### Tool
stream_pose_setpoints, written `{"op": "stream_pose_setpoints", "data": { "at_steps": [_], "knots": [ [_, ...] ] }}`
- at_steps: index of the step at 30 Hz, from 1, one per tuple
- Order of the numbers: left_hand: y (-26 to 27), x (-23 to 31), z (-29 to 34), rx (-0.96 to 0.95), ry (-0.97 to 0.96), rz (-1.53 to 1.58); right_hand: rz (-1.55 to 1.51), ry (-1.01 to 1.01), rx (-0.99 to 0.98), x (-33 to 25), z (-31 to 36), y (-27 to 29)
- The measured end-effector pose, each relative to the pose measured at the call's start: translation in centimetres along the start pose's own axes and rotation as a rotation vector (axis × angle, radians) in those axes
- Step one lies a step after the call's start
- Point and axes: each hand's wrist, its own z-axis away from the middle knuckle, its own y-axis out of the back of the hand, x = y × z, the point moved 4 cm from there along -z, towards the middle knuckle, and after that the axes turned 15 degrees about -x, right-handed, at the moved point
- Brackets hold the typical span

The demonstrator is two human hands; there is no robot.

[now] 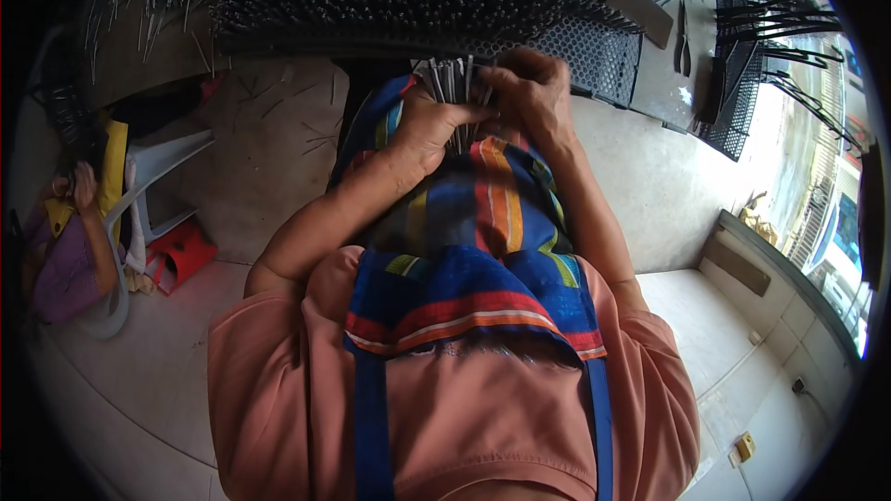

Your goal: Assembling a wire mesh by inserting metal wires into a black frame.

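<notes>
Gripping metal rods (449, 82), the left hand (431, 128) sits beside the right hand (535, 85), whose hold I cannot tell; a perforated tray (599, 60) lies beyond both.

Apron (464, 292): deep blue, striped red, orange and white, with green and yellow patches. Its straps (374, 427): plain blue. Shirt (492, 408): plain salmon pink. Bundled metal strips (449, 83): silver-grey. Massed rods (390, 0): near-black, flecked with pale glints. Perforated tray (599, 60): dark, a regular round-hole pattern. Pliers (684, 46): black. Co-worker's top (70, 274): purple. Hanging cloth (113, 162): bright yellow. Chair (167, 167): white. Floor (158, 380): pale grey.
</notes>
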Motion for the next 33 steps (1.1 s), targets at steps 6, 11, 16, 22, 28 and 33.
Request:
{"op": "stream_pose_setpoints", "data": {
  "at_steps": [6, 11, 16, 22, 28, 33],
  "knots": [
    [0.5, -0.1, 0.2, -0.022, 0.161, 0.002, -0.55, -0.167, 0.076, 0.1, 0.7, 0.7],
    [1.2, -2.0, 1.5, -0.005, 0.211, -0.128, -0.325, 0.226, 0.439, -0.1, -0.2, 3.0],
    [1.4, -2.4, 1.7, -0.014, 0.18, -0.12, -0.196, 0.317, 0.441, -0.3, -0.5, 3.0],
    [0.4, -1.3, 0.8, 0.008, 0.079, -0.034, -0.027, 0.332, 0.433, -1.0, -0.6, 2.8],
    [-0.3, -0.6, 0.3, 0.021, 0.043, 0.037, 0.119, 0.303, 0.41, -1.4, -0.4, 2.7],
    [-0.1, -1.1, -0.3, -0.001, 0.107, -0.021, 0.14, 0.306, 0.435, -1.6, -0.6, 2.6]
  ]
}}
